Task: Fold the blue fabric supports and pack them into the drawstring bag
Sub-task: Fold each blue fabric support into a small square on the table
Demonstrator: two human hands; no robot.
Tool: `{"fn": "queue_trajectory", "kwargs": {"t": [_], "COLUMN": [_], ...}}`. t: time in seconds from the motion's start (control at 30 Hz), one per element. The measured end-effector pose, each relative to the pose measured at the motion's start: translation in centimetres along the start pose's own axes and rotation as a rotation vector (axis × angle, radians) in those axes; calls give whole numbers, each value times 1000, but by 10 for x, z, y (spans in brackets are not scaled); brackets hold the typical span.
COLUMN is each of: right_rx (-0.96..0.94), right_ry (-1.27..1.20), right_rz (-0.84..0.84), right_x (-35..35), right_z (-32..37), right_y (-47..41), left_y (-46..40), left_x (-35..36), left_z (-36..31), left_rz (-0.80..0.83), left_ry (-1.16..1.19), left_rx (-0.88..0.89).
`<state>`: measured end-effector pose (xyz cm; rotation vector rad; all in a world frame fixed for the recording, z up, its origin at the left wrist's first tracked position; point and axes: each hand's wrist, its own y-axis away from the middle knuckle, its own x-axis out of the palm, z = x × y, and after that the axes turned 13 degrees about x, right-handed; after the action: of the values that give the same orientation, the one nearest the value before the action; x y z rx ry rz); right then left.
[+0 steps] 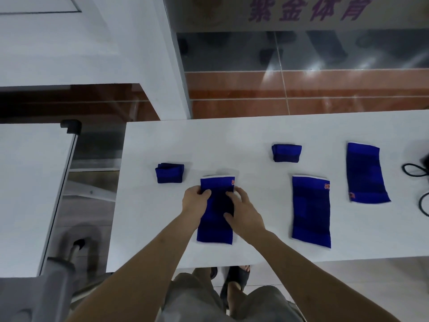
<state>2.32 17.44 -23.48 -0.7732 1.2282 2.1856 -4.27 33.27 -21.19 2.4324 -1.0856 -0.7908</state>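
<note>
A flat blue fabric support (215,231) lies lengthwise on the white table (255,133) in front of me. My left hand (194,201) holds its left edge near the far end, fingers curled over the cloth. My right hand (243,211) rests on the middle and right side with fingers spread. Two more flat supports lie to the right, one near (311,211) and one farther right (365,174). Two folded supports sit on the table, one at the left (170,173) and one at the back (286,153). A black drawstring bag (426,159) shows only partly at the right edge.
Black cord loops (415,169) lie at the table's right edge. A second white table (30,182) stands to the left across a gap, with a grey chair (58,275) below it. The near table edge is close to my legs.
</note>
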Motion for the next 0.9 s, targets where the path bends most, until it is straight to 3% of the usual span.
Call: {"fn": "queue_trajectory", "kwargs": {"t": [0.1,0.17,0.27,0.43,0.57,0.67,0.77,0.9], "right_rx": [127,207,158,-68,-376,-528,-547,-451], "right_ry": [-454,-783,-994,-892,-650,-377,-53,127], "right_rz": [-43,55,142,-33,-203,-272,-195,-5], "right_x": [-20,-37,-59,-99,-119,-109,-87,-55], "right_z": [4,13,24,41,38,12,-19,-47], "right_y": [-3,-4,-3,1,14,18,22,29], "left_y": [10,18,27,34,45,53,51,63], "left_x": [-4,-6,-11,-27,-34,-38,-40,-32], "left_z": [-12,-21,-34,-56,-67,-42,7,47], "left_rz": [39,50,57,24,39,143,258,450], "left_ry": [80,116,158,226,277,-65,-286,-462], "left_rx": [79,123,187,366,558,716,817,627]}}
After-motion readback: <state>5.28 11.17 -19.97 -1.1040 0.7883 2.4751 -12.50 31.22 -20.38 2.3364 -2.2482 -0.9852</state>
